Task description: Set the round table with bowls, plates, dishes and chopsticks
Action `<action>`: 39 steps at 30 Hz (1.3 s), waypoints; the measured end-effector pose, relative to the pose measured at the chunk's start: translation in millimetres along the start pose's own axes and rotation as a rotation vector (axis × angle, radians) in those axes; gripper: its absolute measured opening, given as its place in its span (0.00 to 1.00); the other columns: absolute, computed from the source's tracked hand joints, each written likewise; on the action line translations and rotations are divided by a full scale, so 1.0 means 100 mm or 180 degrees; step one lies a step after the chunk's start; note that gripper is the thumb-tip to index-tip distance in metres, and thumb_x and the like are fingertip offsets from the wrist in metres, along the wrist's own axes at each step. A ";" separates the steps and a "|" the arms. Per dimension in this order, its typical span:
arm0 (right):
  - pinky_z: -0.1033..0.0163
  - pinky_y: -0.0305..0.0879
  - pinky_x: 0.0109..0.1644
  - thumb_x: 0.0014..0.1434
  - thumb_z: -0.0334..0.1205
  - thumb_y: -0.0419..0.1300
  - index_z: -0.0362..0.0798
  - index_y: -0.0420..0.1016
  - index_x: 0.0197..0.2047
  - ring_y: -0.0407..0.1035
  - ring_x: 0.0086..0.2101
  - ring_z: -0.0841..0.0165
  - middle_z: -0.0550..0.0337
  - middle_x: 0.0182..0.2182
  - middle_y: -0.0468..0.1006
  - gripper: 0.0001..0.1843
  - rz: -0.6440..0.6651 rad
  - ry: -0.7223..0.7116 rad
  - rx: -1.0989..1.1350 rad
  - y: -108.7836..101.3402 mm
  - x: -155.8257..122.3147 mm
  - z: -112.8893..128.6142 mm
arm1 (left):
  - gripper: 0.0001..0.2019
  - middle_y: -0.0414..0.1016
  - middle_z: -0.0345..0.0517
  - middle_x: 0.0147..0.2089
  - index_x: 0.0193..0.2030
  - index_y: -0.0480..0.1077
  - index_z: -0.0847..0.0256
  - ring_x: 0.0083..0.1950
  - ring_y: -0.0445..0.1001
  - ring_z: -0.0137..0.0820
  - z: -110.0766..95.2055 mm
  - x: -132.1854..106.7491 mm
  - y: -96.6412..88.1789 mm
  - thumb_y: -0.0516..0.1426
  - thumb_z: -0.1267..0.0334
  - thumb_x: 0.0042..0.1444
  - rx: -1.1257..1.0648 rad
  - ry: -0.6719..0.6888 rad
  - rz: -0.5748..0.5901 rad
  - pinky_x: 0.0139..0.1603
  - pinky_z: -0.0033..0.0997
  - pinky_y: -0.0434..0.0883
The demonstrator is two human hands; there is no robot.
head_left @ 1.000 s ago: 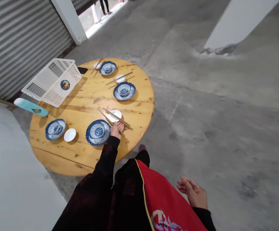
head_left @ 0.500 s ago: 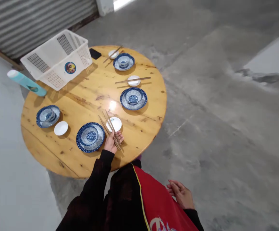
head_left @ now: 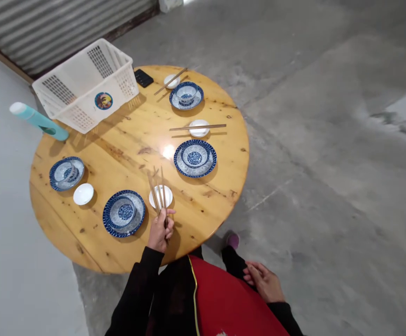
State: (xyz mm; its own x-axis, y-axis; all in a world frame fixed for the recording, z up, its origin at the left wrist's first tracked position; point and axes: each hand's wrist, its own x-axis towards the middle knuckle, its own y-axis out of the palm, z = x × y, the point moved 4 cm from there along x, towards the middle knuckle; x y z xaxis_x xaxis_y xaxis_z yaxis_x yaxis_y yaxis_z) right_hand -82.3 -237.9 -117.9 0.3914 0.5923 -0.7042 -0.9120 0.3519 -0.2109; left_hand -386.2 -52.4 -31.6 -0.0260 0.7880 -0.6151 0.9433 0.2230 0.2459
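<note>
My left hand (head_left: 160, 228) is closed around several brown wooden chopsticks (head_left: 161, 189), gripping them near their lower ends. Their upper ends fan apart and reach over a small white dish (head_left: 165, 198). Just left of that hand lies a blue-and-white plate (head_left: 140, 223) carrying a patterned bowl (head_left: 125, 212). My right hand (head_left: 265, 283) hangs beside the red apron (head_left: 223, 298), away from the table, its fingers loosely bent and slightly apart with nothing visible in them.
The round wooden table (head_left: 119, 161) holds a white plastic basket (head_left: 84, 105), a light-blue bottle-like cylinder (head_left: 40, 122) and a black phone (head_left: 143, 78). Other blue plates with bowls stand around it. A chopstick pair (head_left: 203, 127) rests across a white dish (head_left: 199, 133); another pair (head_left: 175, 78) lies farther back.
My left hand has turned the chopsticks more upright in view and its fingers have closed further around them. The view has shifted a little; my right hand stays beside the apron.
</note>
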 end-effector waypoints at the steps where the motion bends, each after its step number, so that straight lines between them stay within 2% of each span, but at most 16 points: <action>1: 0.61 0.71 0.26 0.39 0.64 0.66 0.46 0.77 0.34 0.73 0.21 0.65 0.58 0.21 0.78 0.30 0.0112 -0.0034 -0.0059 0.01 0.04 0.10 | 0.31 0.57 0.28 0.16 0.42 0.71 0.65 0.14 0.44 0.17 0.01 -0.04 0.11 0.60 0.34 0.52 0.0119 0.0015 0.0055 0.12 0.18 0.44; 5: 0.58 0.75 0.31 0.38 0.70 0.66 0.47 0.77 0.34 0.76 0.26 0.61 0.55 0.24 0.79 0.34 0.0505 -0.0382 -0.0234 0.02 0.24 0.61 | 0.34 0.54 0.27 0.14 0.42 0.72 0.65 0.13 0.44 0.20 0.15 -0.16 0.66 0.53 0.31 0.56 0.0645 0.0053 0.0357 0.14 0.22 0.45; 9: 0.57 0.75 0.34 0.45 0.70 0.66 0.46 0.78 0.39 0.76 0.28 0.60 0.53 0.28 0.81 0.34 0.0627 -0.0846 -0.0015 -0.11 0.46 1.22 | 0.32 0.56 0.31 0.14 0.41 0.74 0.67 0.16 0.52 0.22 0.32 -0.18 1.39 0.51 0.35 0.59 0.1374 0.0217 0.0926 0.19 0.24 0.52; 13: 0.56 0.75 0.42 0.54 0.63 0.65 0.50 0.77 0.49 0.78 0.37 0.61 0.51 0.41 0.83 0.29 0.0555 -0.1257 0.0977 -0.51 0.69 1.89 | 0.26 0.61 0.35 0.21 0.38 0.75 0.65 0.23 0.58 0.24 0.45 -0.20 2.23 0.51 0.42 0.61 0.2185 0.0465 0.1733 0.26 0.26 0.56; 16: 0.54 0.73 0.51 0.56 0.61 0.65 0.53 0.76 0.51 0.77 0.44 0.61 0.53 0.46 0.82 0.26 0.0772 -0.1448 0.1754 -0.90 0.82 2.34 | 0.23 0.59 0.35 0.23 0.32 0.74 0.64 0.26 0.57 0.24 0.51 -0.20 2.82 0.52 0.45 0.63 0.2830 0.0861 0.2165 0.29 0.26 0.53; 19: 0.52 0.71 0.53 0.57 0.60 0.65 0.52 0.78 0.48 0.77 0.43 0.61 0.54 0.41 0.82 0.24 0.1054 -0.1452 0.2061 -1.25 0.89 2.66 | 0.24 0.57 0.35 0.23 0.31 0.73 0.63 0.26 0.56 0.24 0.59 -0.15 3.29 0.51 0.44 0.64 0.3161 0.0950 0.2353 0.29 0.26 0.53; 21: 0.54 0.73 0.48 0.57 0.58 0.65 0.52 0.78 0.45 0.76 0.37 0.64 0.58 0.33 0.79 0.21 0.1158 -0.1408 0.2135 -1.43 0.93 2.81 | 0.24 0.58 0.35 0.24 0.32 0.73 0.62 0.27 0.57 0.25 0.63 -0.10 3.56 0.52 0.42 0.63 0.3284 0.0963 0.2319 0.30 0.25 0.53; 23: 0.57 0.73 0.40 0.59 0.58 0.65 0.52 0.77 0.41 0.71 0.28 0.69 0.65 0.23 0.71 0.18 0.1249 -0.1386 0.2113 -1.54 0.98 2.94 | 0.23 0.59 0.35 0.24 0.33 0.73 0.61 0.27 0.58 0.25 0.66 -0.05 3.77 0.54 0.41 0.61 0.3348 0.1045 0.2186 0.30 0.25 0.53; 26: 0.62 0.68 0.30 0.61 0.58 0.62 0.51 0.73 0.36 0.59 0.19 0.74 0.72 0.16 0.60 0.18 0.1413 -0.1429 0.1884 -1.55 1.06 3.11 | 0.21 0.55 0.35 0.23 0.27 0.68 0.60 0.25 0.55 0.24 0.70 -0.01 4.01 0.56 0.45 0.59 0.3161 0.1167 0.1970 0.29 0.26 0.52; 29: 0.64 0.65 0.26 0.62 0.59 0.61 0.50 0.70 0.34 0.56 0.17 0.75 0.73 0.15 0.58 0.19 0.1700 -0.1478 0.1575 -1.39 1.16 3.28 | 0.19 0.52 0.35 0.23 0.22 0.59 0.60 0.25 0.54 0.24 0.71 0.07 4.11 0.55 0.51 0.59 0.2702 0.1177 0.1701 0.28 0.26 0.52; 32: 0.64 0.65 0.26 0.62 0.59 0.61 0.49 0.70 0.35 0.57 0.17 0.74 0.72 0.15 0.60 0.20 0.2111 -0.1449 0.1340 -1.15 1.28 3.44 | 0.15 0.56 0.36 0.25 0.25 0.57 0.59 0.28 0.55 0.25 0.66 0.23 4.08 0.54 0.55 0.56 0.2185 0.1082 0.1260 0.29 0.26 0.55; 35: 0.64 0.66 0.27 0.63 0.58 0.60 0.48 0.72 0.37 0.62 0.19 0.73 0.70 0.16 0.64 0.20 0.2509 -0.1502 0.1062 -0.90 1.42 3.64 | 0.17 0.54 0.35 0.24 0.24 0.54 0.59 0.28 0.53 0.24 0.55 0.47 4.00 0.55 0.54 0.56 0.1959 0.1017 0.0838 0.29 0.26 0.55; 39: 0.64 0.66 0.27 0.65 0.57 0.59 0.48 0.72 0.38 0.61 0.19 0.74 0.71 0.16 0.63 0.19 0.2751 -0.1571 0.0709 -0.60 1.64 4.00 | 0.18 0.55 0.35 0.25 0.24 0.56 0.59 0.29 0.54 0.25 0.35 0.81 4.00 0.57 0.53 0.56 0.1678 0.0988 0.0662 0.30 0.26 0.56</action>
State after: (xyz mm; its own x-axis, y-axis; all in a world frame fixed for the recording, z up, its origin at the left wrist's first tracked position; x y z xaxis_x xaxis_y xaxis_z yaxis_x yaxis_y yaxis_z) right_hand 85.8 128.0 50.1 -0.3374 0.9226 -0.1871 -0.8826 -0.2409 0.4037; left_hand 0.5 80.6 -9.5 0.1548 0.9313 -0.3296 0.9729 -0.2017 -0.1131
